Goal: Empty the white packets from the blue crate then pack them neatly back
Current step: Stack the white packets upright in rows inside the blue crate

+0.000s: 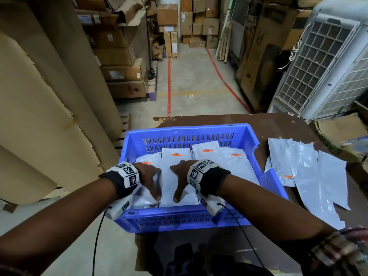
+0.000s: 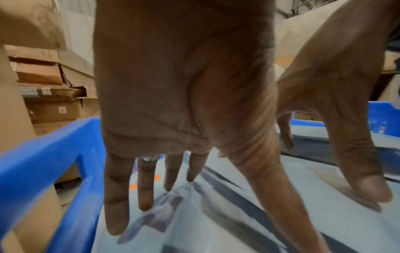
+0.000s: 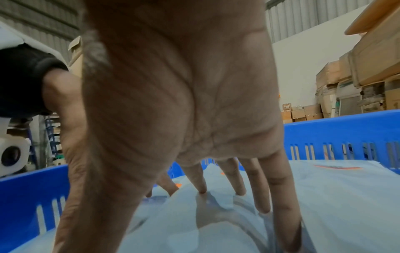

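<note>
The blue crate (image 1: 187, 129) stands on the brown table and holds several white packets with orange labels, laid side by side. Both hands are inside it. My left hand (image 1: 147, 176) lies flat with spread, straight fingers on the left edge of the middle packet (image 1: 169, 184). My right hand (image 1: 183, 176) presses the same packet from its right side. In the left wrist view the left hand (image 2: 184, 119) has its fingertips down on crinkled packet film (image 2: 216, 231). The right wrist view shows the right hand (image 3: 184, 119) with fingertips on a packet (image 3: 216, 236). Neither hand grips anything.
More white packets (image 1: 302, 176) lie overlapped on the table (image 1: 278, 126) right of the crate. A torn cardboard box (image 1: 342, 130) sits at the table's right edge. Big cardboard sheets (image 1: 49, 96) lean at the left, and an air cooler (image 1: 328, 66) stands behind on the right.
</note>
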